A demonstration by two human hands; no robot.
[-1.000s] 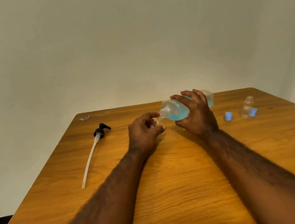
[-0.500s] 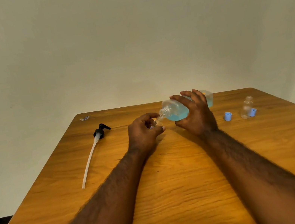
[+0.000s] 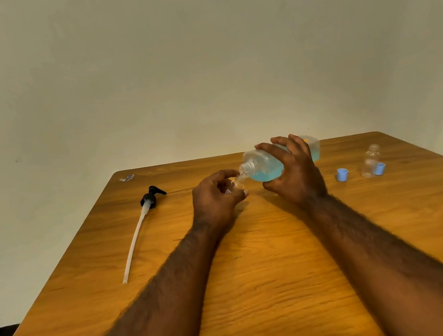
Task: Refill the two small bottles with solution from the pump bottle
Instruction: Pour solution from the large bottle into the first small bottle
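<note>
Head view: right hand point(image 3: 296, 181) grips tipped pump bottle point(image 3: 266, 167), left hand point(image 3: 214, 201) pinches small bottle point(image 3: 236, 185) under its neck. Keep mouths aligned, tilt slowly.

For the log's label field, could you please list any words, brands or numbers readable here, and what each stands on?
No text can be read.
The scrap at the far left corner of the table bears coloured marks, too blurred.
The pump bottle shows only an orange spot.

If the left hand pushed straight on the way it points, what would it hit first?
Most likely the neck of the pump bottle, gripped by the right hand; the small bottle in the left hand sits just below it. Depth is unclear.
</note>
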